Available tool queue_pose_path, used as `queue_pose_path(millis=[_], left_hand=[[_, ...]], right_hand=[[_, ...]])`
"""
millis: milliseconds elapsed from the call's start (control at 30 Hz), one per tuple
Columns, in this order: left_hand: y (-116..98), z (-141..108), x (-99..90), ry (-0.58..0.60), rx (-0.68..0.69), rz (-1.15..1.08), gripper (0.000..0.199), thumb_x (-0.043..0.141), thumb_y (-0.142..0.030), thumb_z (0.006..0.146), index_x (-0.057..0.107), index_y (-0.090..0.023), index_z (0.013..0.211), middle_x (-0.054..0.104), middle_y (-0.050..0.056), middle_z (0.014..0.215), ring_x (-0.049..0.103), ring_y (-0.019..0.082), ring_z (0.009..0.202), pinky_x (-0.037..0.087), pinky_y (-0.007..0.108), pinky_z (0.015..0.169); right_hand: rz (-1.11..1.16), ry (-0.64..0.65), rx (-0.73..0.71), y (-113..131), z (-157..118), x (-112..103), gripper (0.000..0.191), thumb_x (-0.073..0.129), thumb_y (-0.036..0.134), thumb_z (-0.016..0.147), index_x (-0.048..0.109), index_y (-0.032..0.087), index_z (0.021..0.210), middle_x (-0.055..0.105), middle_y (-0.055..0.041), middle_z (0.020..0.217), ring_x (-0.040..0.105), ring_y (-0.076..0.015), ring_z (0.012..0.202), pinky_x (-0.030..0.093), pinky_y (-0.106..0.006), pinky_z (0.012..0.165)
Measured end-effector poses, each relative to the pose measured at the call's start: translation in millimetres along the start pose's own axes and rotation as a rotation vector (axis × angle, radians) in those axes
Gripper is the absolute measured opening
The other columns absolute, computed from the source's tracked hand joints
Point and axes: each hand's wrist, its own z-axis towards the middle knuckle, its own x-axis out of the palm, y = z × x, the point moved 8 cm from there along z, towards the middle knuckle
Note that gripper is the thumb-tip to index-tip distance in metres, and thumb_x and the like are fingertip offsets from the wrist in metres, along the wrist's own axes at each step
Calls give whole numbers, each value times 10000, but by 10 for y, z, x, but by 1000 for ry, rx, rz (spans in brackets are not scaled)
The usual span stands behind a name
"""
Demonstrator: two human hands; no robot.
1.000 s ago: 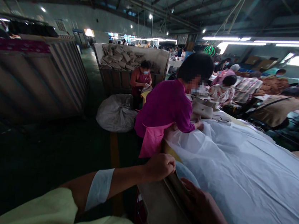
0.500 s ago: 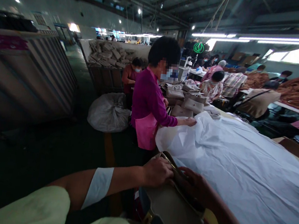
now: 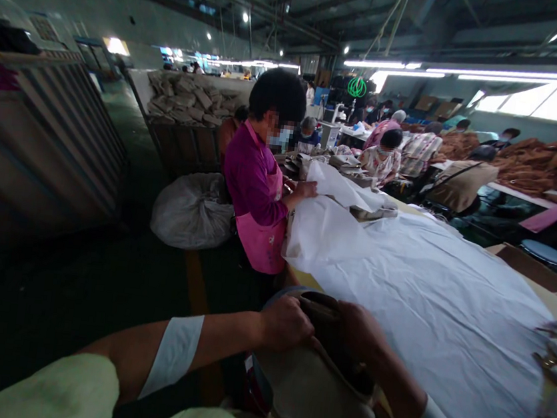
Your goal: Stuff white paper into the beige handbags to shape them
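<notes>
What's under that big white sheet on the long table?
The white sheet lies over a pale table top, visible only at the edges; anything else beneath is hidden.

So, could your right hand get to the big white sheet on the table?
Probably yes. Your right hand is on the beige handbag, and the white sheet lies just beside it, with nothing between them. The hand would likely just need to come off the bag first.
</notes>
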Motion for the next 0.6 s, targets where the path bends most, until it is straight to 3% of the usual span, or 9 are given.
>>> queue_pose_path(millis=[133, 233, 333, 467, 533, 600], left_hand=[[-29, -2, -154, -26, -42, -1, 427, 584, -405, 1036, 737, -162, 719, 771, 49, 732, 734, 206, 731, 494, 364, 771], [6, 10, -220, -31, -118, -35, 498, 482, -417, 1077, 740, -174, 726, 764, 50, 729, 722, 203, 721, 497, 360, 788], [60, 5, -178, -3, -206, -57, 537, 485, -468, 1067, 743, -179, 695, 750, 64, 693, 712, 221, 701, 493, 367, 776], [62, 8, -186, -35, -267, -86, 520, 525, -509, 1039, 739, -181, 699, 749, 66, 710, 705, 241, 704, 481, 386, 770], [57, 32, -230, -46, -290, -104, 478, 546, -492, 1034, 743, -184, 727, 755, 60, 738, 705, 241, 727, 472, 387, 784], [72, 64, -277, -47, -311, -115, 436, 571, -469, 1029, 744, -184, 748, 763, 56, 768, 708, 246, 762, 463, 394, 817]], right_hand=[[-30, 58, 1, -57, 111, -74, 279, 509, 195, 898, 781, 195, 960, 814, -98, 914, 745, -222, 817, 364, -269, 594], [-43, 125, -61, 6, 189, -15, 231, 572, 211, 865, 786, 199, 951, 805, -97, 888, 733, -227, 786, 343, -280, 588], [-38, 197, -114, 59, 225, 101, 144, 679, 275, 817, 785, 196, 874, 786, -95, 822, 703, -223, 725, 334, -290, 580], [27, 215, -167, 89, 178, 113, 221, 710, 429, 821, 765, 218, 862, 772, -61, 804, 676, -200, 702, 344, -289, 575], [150, 197, -189, 43, 153, 61, 267, 721, 484, 809, 767, 239, 904, 774, -32, 821, 679, -190, 712, 376, -281, 586], [443, 92, -146, -160, 174, -44, 357, 777, 507, 733, 778, 252, 983, 789, -18, 892, 703, -194, 760, 454, -277, 638]])
